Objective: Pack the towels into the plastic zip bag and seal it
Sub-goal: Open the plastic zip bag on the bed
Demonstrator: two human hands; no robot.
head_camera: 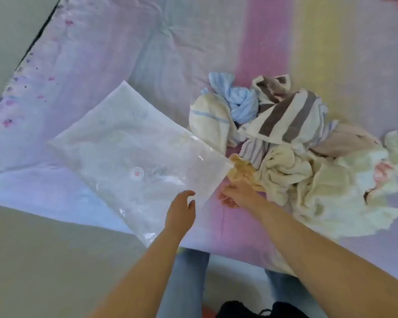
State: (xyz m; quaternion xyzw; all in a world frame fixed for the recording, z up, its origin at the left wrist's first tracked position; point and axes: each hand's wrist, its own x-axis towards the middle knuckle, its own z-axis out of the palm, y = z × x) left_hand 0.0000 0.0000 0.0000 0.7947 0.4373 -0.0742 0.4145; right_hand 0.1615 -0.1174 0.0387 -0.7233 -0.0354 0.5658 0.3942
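A clear plastic zip bag (133,157) lies flat on the bed, with a round valve near its middle. To its right is a loose pile of towels (296,157): a light blue one, a brown-striped one, cream ones and a yellow one (241,171). My left hand (182,210) hovers over the bag's near right edge, fingers apart and holding nothing. My right hand (237,196) rests at the pile's near left corner, fingers touching the yellow towel; whether it grips the towel is unclear.
The bed is covered by a pastel quilt (170,65) with pink, lilac and yellow bands. Grey floor (44,260) lies to the left and front. My legs in jeans and dark slippers show at the bottom edge.
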